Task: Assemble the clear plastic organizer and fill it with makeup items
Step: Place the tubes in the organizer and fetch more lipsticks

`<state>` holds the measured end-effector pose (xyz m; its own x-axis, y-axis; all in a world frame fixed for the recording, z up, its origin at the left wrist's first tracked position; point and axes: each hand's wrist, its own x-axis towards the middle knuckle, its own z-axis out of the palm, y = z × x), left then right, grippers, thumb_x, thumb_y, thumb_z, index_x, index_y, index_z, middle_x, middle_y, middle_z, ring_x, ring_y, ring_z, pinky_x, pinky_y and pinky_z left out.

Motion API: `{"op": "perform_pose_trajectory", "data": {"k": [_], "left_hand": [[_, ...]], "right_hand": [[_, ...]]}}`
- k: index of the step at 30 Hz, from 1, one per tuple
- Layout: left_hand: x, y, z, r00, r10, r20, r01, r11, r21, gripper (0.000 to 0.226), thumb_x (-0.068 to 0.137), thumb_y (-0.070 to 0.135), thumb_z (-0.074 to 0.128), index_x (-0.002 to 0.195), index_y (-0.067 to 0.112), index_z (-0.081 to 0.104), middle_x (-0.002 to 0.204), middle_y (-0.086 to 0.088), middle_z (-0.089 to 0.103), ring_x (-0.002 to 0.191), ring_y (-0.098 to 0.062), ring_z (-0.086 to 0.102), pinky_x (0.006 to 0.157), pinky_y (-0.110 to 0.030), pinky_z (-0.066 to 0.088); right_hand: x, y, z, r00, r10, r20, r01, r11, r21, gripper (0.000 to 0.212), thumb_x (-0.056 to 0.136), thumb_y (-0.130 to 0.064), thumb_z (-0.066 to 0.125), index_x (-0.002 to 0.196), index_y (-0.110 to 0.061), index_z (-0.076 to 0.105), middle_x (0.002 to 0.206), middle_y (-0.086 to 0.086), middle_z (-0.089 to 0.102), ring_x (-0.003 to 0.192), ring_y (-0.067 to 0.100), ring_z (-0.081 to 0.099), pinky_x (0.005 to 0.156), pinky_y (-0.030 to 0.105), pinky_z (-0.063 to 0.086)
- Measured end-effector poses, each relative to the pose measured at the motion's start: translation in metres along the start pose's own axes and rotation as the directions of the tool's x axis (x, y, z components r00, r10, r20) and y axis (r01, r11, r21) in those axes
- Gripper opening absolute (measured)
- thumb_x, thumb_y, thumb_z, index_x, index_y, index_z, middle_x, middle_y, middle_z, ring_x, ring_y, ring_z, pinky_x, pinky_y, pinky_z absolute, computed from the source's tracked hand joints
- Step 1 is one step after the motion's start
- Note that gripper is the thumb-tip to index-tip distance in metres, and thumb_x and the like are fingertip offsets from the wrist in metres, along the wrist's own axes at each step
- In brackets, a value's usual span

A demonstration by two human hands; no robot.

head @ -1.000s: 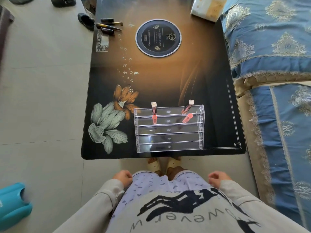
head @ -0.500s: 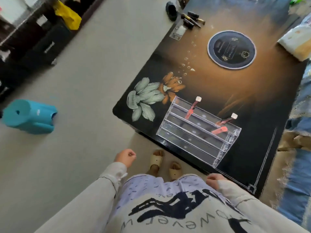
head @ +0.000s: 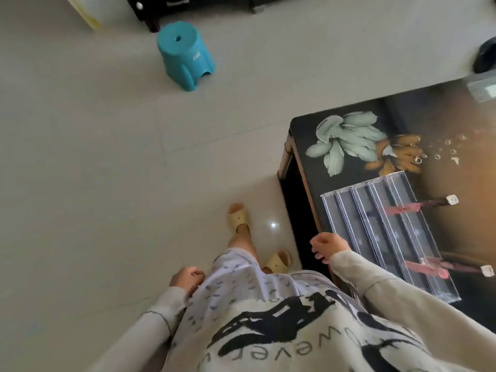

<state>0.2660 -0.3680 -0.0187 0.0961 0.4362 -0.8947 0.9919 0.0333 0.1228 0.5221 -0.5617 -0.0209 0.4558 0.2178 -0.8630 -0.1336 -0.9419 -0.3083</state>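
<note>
teal stool (head: 185, 53) on floor (head: 80, 157) | table (head: 349, 183) beside right hand (head: 328, 244) | organizer (head: 375, 232) on table

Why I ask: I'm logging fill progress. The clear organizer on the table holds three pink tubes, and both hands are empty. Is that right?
Not quite. The head view shows two pink tubes in the clear organizer, not three: the far tube and the near tube. The rest holds: it is on the table, and the left hand and right hand hold nothing.

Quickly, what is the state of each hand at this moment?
Left hand: open, fingers loosely curled, holding nothing.
Right hand: open, fingers loosely curled, holding nothing.
</note>
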Motion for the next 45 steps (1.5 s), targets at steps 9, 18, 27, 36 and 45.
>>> {"op": "perform_pose_trajectory", "data": {"k": [9, 18, 27, 36, 45], "left_hand": [[0.015, -0.013, -0.021, 0.995, -0.083, -0.046, 0.071, 0.973, -0.218, 0.016, 0.089, 0.013, 0.053, 0.096, 0.008, 0.067, 0.107, -0.015, 0.067, 0.087, -0.025, 0.058, 0.075, -0.022, 0.036], [0.074, 0.066, -0.14, 0.997, 0.024, -0.079, -0.042, 0.972, -0.233, 0.032, 0.086, 0.01, 0.047, 0.058, 0.023, 0.053, 0.064, -0.001, 0.058, 0.056, -0.019, 0.052, 0.055, -0.021, 0.04], [0.119, 0.153, -0.259, 0.956, 0.291, -0.023, -0.292, 0.956, -0.028, 0.011, 0.086, 0.009, 0.05, 0.082, 0.016, 0.058, 0.072, 0.0, 0.057, 0.066, -0.017, 0.052, 0.055, -0.019, 0.039], [0.174, 0.237, -0.3, 0.974, 0.224, 0.017, -0.224, 0.973, 0.061, 0.015, 0.087, 0.007, 0.048, 0.078, 0.018, 0.054, 0.074, 0.001, 0.057, 0.054, -0.009, 0.049, 0.05, -0.017, 0.036], [0.204, 0.328, -0.335, 0.989, 0.143, 0.028, -0.146, 0.972, 0.185, 0.024, 0.09, 0.013, 0.05, 0.067, 0.021, 0.051, 0.072, -0.001, 0.056, 0.063, -0.018, 0.051, 0.055, -0.021, 0.035]], "right_hand": [[0.031, -0.07, 0.006, 0.993, -0.118, 0.001, 0.118, 0.987, -0.111, 0.024, 0.087, -0.005, 0.047, 0.102, -0.004, 0.065, 0.086, 0.019, 0.067, 0.07, 0.023, 0.058, 0.057, 0.02, 0.045], [0.063, -0.125, 0.012, 0.998, 0.004, -0.069, -0.008, 0.998, -0.056, 0.023, 0.087, 0.0, 0.047, 0.098, 0.001, 0.067, 0.078, 0.013, 0.063, 0.054, 0.017, 0.054, 0.041, 0.01, 0.043], [0.072, -0.185, 0.008, 0.97, 0.14, -0.197, -0.116, 0.985, 0.126, 0.019, 0.085, -0.004, 0.054, 0.096, -0.004, 0.069, 0.09, 0.013, 0.066, 0.082, 0.023, 0.054, 0.074, 0.024, 0.036], [0.123, -0.256, -0.037, 0.975, 0.156, -0.16, -0.116, 0.965, 0.236, 0.019, 0.088, -0.004, 0.052, 0.099, -0.003, 0.067, 0.1, 0.016, 0.066, 0.087, 0.022, 0.053, 0.079, 0.024, 0.038], [0.203, -0.361, -0.152, 0.974, 0.121, -0.192, -0.062, 0.956, 0.287, 0.024, 0.089, -0.001, 0.048, 0.107, 0.004, 0.064, 0.092, 0.018, 0.063, 0.062, 0.021, 0.055, 0.05, 0.015, 0.048]]}}
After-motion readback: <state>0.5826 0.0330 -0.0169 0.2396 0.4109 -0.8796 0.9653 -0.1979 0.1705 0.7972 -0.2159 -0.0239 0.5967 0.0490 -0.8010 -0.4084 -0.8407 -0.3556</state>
